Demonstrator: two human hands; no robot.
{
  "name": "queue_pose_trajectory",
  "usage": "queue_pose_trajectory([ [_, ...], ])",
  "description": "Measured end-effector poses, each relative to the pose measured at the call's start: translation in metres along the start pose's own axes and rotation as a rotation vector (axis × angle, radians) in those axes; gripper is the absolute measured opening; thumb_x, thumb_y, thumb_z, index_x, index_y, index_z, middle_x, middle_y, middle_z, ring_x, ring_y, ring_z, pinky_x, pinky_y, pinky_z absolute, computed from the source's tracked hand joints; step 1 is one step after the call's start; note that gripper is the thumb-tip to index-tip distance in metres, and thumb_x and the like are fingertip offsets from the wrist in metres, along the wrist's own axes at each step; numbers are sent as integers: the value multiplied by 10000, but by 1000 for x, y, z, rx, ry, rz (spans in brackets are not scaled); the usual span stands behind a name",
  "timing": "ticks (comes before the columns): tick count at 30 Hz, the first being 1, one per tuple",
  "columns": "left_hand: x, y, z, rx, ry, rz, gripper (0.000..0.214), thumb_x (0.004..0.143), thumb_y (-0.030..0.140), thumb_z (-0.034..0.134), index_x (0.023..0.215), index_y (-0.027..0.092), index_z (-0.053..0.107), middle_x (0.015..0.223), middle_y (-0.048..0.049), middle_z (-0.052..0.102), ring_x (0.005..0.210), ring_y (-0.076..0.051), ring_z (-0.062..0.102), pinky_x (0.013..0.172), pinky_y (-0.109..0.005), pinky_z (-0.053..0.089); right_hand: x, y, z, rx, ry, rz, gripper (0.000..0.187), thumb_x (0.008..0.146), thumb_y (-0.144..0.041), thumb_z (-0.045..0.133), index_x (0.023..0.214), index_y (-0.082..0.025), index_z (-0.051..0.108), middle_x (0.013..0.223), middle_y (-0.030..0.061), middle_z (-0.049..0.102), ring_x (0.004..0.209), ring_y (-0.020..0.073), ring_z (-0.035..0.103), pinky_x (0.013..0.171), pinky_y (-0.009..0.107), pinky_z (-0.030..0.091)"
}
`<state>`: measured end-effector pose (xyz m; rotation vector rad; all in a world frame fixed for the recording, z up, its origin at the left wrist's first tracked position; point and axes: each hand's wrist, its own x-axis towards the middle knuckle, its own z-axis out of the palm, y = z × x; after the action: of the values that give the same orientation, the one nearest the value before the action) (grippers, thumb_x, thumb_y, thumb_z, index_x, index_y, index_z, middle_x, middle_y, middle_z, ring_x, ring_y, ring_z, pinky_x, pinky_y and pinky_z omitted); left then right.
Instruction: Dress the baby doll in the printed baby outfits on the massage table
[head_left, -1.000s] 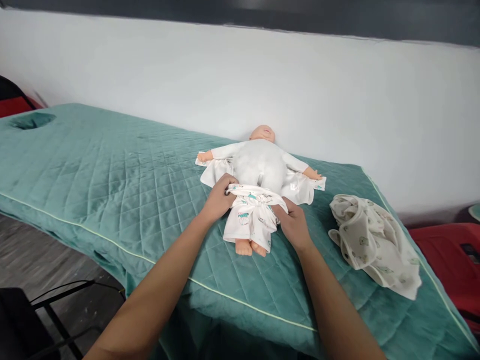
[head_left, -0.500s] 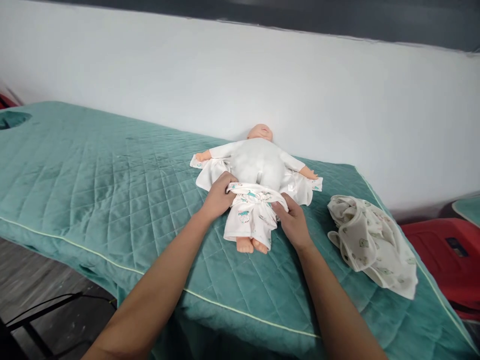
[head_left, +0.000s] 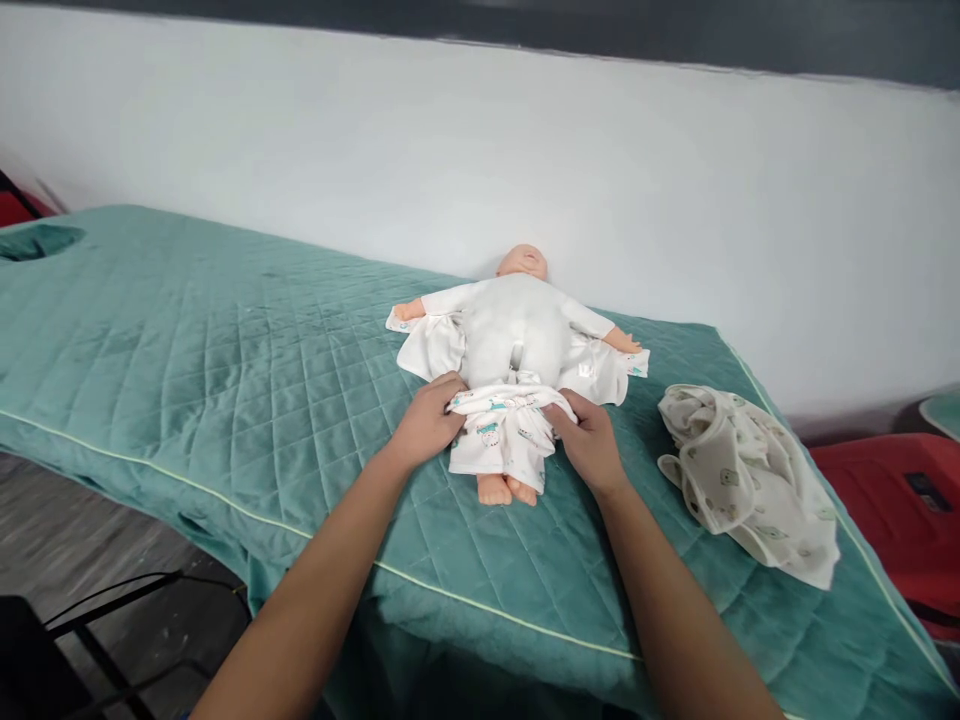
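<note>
A baby doll (head_left: 517,325) with a white cloth body lies on its back, feet toward me. Printed white baby pants (head_left: 495,445) cover its legs, with the waistband down at the thighs and the bare feet showing below the hems. My left hand (head_left: 431,415) is closed on the left side of the waistband. On the right side of that band, my right hand (head_left: 589,435) pinches the fabric with the thumb on top. Beneath the doll's arms and back spreads an open white baby shirt (head_left: 600,370).
The doll rests on a bed with a green quilted cover (head_left: 225,380), against a white wall (head_left: 337,140). A crumpled printed cloth (head_left: 750,480) lies to the right. Beyond the bed's right edge stands a red plastic object (head_left: 892,500); a black metal frame (head_left: 112,610) is at lower left.
The waistband has moved down the doll's legs toward the feet, baring more of the white body. Both hands keep their hold on it. The view has shifted slightly.
</note>
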<state>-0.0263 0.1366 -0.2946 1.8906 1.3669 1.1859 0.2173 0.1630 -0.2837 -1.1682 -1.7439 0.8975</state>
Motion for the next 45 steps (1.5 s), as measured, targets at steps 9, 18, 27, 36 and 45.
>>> queue_pose_trajectory([
  [9, 5, -4, 2, 1, 71, -43, 93, 722, 103, 505, 714, 195, 497, 754, 16, 527, 725, -151, 487, 680, -282, 368, -10, -3, -5, 56, -254, 26, 440, 853, -529, 605, 618, -169, 508, 607, -22, 408, 632, 111, 344, 584, 249, 287],
  [18, -5, 5, -2, -67, 58, -82, 88, 743, 136, 525, 673, 183, 500, 717, 28, 510, 696, -134, 468, 668, -274, 344, -3, 1, -2, 127, -156, 51, 415, 828, -530, 632, 634, -185, 509, 637, -29, 459, 643, 118, 386, 622, 249, 347],
  [27, -45, 14, -5, -116, 26, -89, 215, 881, 270, 594, 1083, 196, 586, 1060, -41, 589, 976, -189, 555, 870, -305, 448, -1, -3, -3, 107, -126, 72, 392, 826, -536, 630, 674, -187, 535, 673, -26, 488, 681, 128, 411, 649, 248, 358],
  [36, -75, 13, 10, 104, -86, 29, 1181, 573, 683, 847, 1532, 301, 272, 1504, -169, 270, 1454, -386, 307, 1197, -564, 321, -5, -2, -3, 29, -36, 37, 374, 841, -527, 620, 697, -185, 568, 647, -36, 479, 644, 120, 405, 608, 239, 344],
  [45, -68, 11, 14, 256, -53, 102, 1087, 627, 620, 852, 1507, 265, 323, 1338, -146, 430, 1270, -331, 461, 1091, -511, 424, -30, -10, 3, -76, -117, -43, 309, 870, -418, 571, 666, -189, 537, 631, -34, 473, 634, 123, 432, 618, 254, 347],
])
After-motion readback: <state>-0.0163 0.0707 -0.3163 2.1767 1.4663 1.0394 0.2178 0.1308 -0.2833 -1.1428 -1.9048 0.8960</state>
